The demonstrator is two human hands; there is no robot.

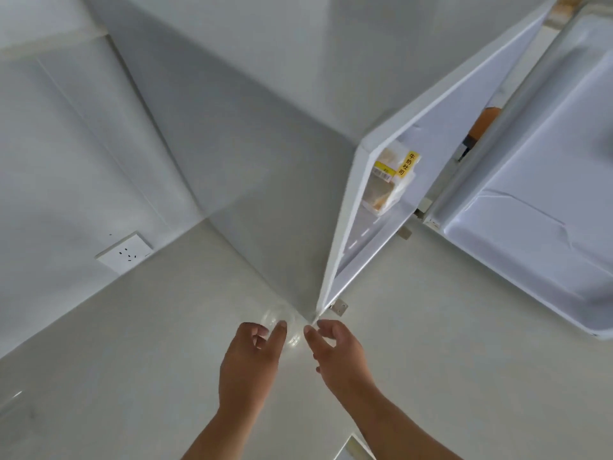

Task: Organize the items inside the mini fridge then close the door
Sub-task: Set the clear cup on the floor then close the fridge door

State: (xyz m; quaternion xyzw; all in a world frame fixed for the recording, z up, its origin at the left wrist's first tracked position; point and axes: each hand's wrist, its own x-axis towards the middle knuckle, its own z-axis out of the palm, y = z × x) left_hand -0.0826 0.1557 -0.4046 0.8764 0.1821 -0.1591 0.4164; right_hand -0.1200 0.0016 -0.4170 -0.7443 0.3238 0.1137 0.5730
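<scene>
Both my hands are low over the pale floor (132, 360), right at the bottom front corner of the mini fridge (345, 227). My left hand (252, 353) has its fingers (260, 335) curled in and the thumb stuck forward. A clear, roundish thing (282, 322) sits at the thumb tip, blurred, on the floor against the fridge corner. I can't tell if I've got hold of it or am only touching it. My right hand (335, 350) is just beside it, with the fingers (326, 327) loosely bent, a gap to the thumb and nothing in it that I can see. Its fingertips are close to the fridge's lower corner, and whether they touch it is unclear.

The fridge door (530, 210) is swung wide open to the right, its white inner liner facing me. Inside the fridge a clear bread pack (388, 180) with a yellow label (410, 164) stands against the left inner wall, near the front. An orange item (484, 124) shows in the gap between fridge body and door, mostly hidden, so I can't say what it is. A small metal foot bracket (340, 307) sits under the front corner. There's a white wall socket (124, 252) low on the wall (49, 161) to the left, well apart from the fridge.
</scene>
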